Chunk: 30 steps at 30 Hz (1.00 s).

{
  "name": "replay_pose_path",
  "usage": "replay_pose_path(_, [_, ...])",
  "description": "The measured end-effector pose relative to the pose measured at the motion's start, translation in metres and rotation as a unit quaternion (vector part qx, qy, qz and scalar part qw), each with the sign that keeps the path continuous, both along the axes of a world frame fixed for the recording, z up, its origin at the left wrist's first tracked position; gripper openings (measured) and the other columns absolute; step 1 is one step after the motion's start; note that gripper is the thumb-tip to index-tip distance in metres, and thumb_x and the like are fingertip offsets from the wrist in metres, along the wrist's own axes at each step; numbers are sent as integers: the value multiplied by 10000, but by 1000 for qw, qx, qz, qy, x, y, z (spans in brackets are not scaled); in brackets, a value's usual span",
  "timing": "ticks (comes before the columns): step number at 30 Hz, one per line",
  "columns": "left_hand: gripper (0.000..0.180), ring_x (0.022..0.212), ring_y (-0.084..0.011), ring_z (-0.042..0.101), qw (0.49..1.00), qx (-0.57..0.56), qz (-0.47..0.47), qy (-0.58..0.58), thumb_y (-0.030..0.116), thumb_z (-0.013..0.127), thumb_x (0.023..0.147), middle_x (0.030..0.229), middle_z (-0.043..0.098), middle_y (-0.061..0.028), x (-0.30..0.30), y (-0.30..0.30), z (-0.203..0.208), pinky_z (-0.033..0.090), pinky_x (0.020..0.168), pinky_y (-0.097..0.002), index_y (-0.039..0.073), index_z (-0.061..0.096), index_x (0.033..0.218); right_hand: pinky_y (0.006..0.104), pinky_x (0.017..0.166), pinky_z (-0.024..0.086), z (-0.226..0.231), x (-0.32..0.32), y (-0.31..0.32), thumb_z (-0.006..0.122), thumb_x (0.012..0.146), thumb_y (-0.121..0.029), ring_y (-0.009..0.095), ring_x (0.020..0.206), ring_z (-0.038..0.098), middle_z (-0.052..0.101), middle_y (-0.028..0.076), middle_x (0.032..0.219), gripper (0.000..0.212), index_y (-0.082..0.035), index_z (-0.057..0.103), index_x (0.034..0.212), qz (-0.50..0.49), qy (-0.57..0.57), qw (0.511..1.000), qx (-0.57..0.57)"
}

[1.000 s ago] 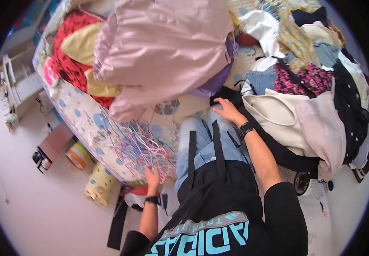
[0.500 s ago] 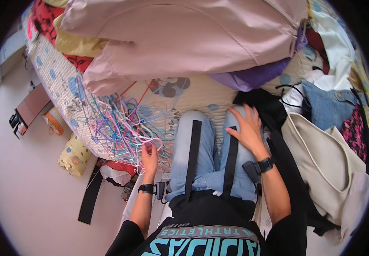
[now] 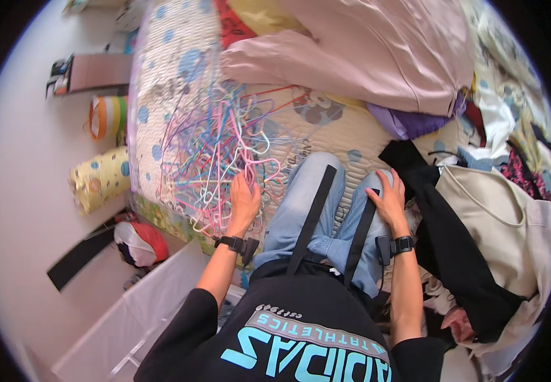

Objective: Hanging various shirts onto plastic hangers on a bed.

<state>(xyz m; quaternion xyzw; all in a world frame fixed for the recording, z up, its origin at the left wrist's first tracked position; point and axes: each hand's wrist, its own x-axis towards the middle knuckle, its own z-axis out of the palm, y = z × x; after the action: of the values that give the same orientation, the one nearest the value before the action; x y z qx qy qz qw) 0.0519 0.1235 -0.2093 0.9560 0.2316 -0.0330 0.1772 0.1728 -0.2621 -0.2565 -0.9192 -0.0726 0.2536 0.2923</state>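
My left hand (image 3: 244, 200) is closed at the near edge of a tangled heap of coloured plastic clothes hangers (image 3: 199, 153). Its fingers grip a pink clothes hanger (image 3: 245, 148), whose long arms lie over the others; the exact grip is partly hidden. Resting on my right knee (image 3: 371, 184), my right hand (image 3: 390, 200) holds nothing, its fingers spread over the jeans. A black garment (image 3: 425, 188) lies just beside that knee.
A large pale pink garment (image 3: 377, 51) covers the far part of the patterned bed (image 3: 167, 57), with a purple cloth (image 3: 409, 121) under it. A cream bag-like item (image 3: 485, 210) and more clothes lie at right. A white-sided container (image 3: 142, 318) stands at lower left.
The view has turned and shifted, so the bed and hangers appear farther right. My left hand has moved with the pink hanger, which now shows more plainly. My right hand stays on the knee.
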Motion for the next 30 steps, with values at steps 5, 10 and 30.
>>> replay_pose_path(5, [426,1145,-376,502,979,90,83,-164,170,583,862,1212,544,-200,-12,36,40,378,992,-485,-2,494,1242,486,1115,299,-1,-19,-14,712,831,-448,469,1338,319,248,247,1538,677,-188,482,1412,27,-17,999,22])
replay_pose_path(10, [540,1205,-400,481,988,48,145,21,321,601,868,1291,517,-180,-46,99,9,406,991,-517,8,477,1289,526,1161,197,-2,-41,-34,662,876,-465,541,1398,182,73,254,1595,707,-240,381,1484,65,24,997,41])
replay_pose_path(30, [627,1314,-363,424,997,10,72,17,261,625,788,1384,507,-187,104,94,-3,343,1095,-501,0,472,1337,509,1137,280,22,-63,-32,625,898,-373,512,1377,255,123,284,1574,573,-268,447,1433,77,-1,997,5])
